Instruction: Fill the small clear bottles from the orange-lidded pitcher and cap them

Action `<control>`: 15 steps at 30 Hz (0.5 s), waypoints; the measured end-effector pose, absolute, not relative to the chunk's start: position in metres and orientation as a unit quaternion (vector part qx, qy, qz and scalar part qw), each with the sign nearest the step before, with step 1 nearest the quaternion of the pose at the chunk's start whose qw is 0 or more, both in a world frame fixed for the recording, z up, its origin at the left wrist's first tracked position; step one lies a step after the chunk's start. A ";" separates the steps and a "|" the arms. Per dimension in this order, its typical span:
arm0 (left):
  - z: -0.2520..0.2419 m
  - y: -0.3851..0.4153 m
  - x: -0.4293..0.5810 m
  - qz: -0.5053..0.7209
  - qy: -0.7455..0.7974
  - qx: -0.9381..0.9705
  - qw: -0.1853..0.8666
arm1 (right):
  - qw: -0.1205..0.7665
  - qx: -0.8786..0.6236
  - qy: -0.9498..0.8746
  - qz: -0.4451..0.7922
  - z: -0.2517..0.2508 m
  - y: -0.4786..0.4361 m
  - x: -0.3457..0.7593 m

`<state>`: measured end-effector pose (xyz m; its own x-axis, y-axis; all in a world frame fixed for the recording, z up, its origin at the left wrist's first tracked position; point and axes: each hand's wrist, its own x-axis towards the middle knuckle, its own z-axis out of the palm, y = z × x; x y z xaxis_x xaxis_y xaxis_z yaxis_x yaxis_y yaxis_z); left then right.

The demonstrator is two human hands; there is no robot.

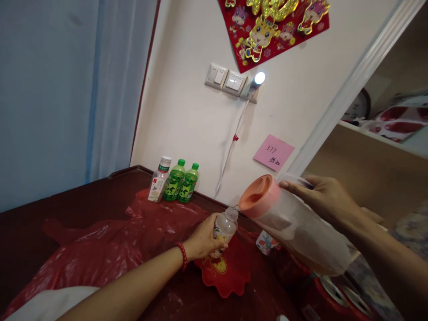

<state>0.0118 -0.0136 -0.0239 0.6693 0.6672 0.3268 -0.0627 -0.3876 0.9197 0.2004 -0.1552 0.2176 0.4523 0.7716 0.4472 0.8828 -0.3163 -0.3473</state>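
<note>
Where it stands upright just right of the frame's centre, the small clear plastic bottle (pixel 226 225) is gripped by the left hand (pixel 202 240), fingers curled closed around its body. Its open mouth meets the spout of a frosted translucent plastic pitcher with a salmon-pink lid (pixel 294 227), tilted down toward it from the right. The right hand (pixel 326 198) is closed around the pitcher's upper side. Below the bottle lies a red scalloped mat (pixel 227 272) on the dark wooden table (pixel 30 232), with a crumpled red plastic sheet (pixel 110 245) to the left. Two green drink bottles (pixel 182 180) and a white-labelled bottle (pixel 159 179) stand against the wall at the table's back edge
</note>
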 end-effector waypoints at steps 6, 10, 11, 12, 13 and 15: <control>-0.019 -0.016 0.010 0.356 0.199 0.752 0.518 | 0.268 -0.814 -0.502 -0.116 0.218 -0.156 0.199; -0.019 -0.015 0.011 0.355 0.199 0.752 0.519 | 0.272 -0.811 -0.506 -0.113 0.217 -0.157 0.201; -0.019 -0.015 0.011 0.355 0.199 0.752 0.518 | 0.272 -0.811 -0.506 -0.114 0.217 -0.157 0.201; -0.020 -0.015 0.011 0.357 0.199 0.753 0.516 | 0.270 -0.812 -0.504 -0.115 0.217 -0.157 0.201; -0.021 -0.014 0.011 0.358 0.197 0.753 0.516 | 0.268 -0.814 -0.502 -0.115 0.217 -0.157 0.200; -0.022 -0.014 0.012 0.361 0.196 0.753 0.514 | 0.265 -0.818 -0.498 -0.111 0.218 -0.157 0.200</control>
